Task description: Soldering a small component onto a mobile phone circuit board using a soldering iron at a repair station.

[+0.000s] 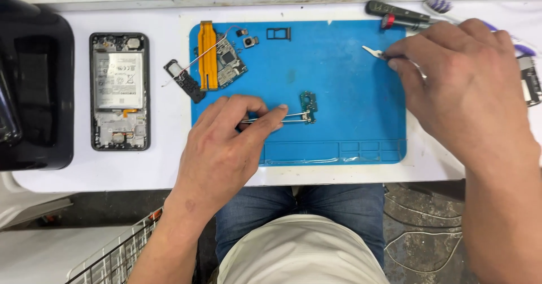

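On white bench: blue mat [350,92] | left hand [226,143] grip clamped on tweezers [282,116] | right hand [463,86] pinching small blade [374,51]

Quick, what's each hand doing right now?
Left hand: closed, pinching tweezers that grip a small green circuit board.
Right hand: closed, holding a thin metal tool.

**Around the blue mat**

An opened phone [119,91] with its battery showing lies on the white tabletop [158,165], beside a black tray [34,86]; on the blue mat [350,103] rest an orange flex cable [207,55], a green mainboard [230,62], two small camera modules [247,38] and a card tray [278,33]; a black bracket [184,81] overlaps the mat's left edge; a dark screwdriver [398,14] lies at the top right.
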